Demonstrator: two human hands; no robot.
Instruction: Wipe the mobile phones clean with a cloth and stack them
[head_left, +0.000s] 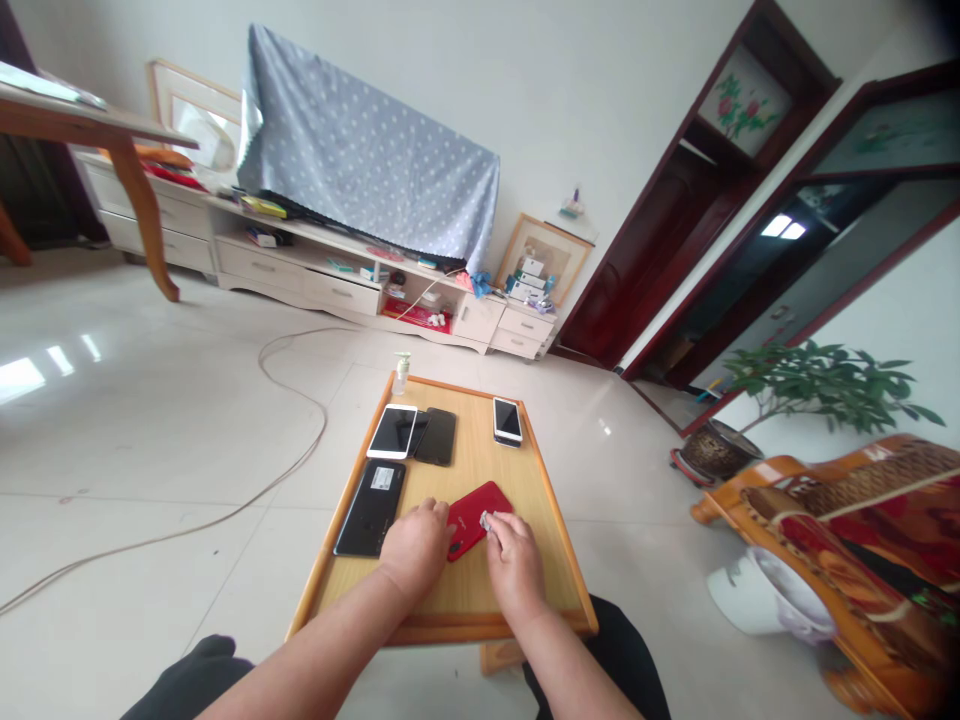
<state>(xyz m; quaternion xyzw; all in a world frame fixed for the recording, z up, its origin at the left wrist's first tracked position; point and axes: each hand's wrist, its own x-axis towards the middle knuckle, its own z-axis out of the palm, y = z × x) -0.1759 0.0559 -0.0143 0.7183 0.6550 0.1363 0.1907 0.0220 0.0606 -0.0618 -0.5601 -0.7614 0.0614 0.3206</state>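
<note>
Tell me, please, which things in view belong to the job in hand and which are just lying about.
In the job, it seems:
red phone by the left hand
small greyish item in the right hand
perhaps the pump bottle and other phones

Just lying about, apparently:
spotted cloth
potted plant
white bin

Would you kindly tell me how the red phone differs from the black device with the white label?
The red phone looks smaller than the black device. The red phone lies slanted on the table, whereas the black device runs along its left edge. Both lie flat.
</note>
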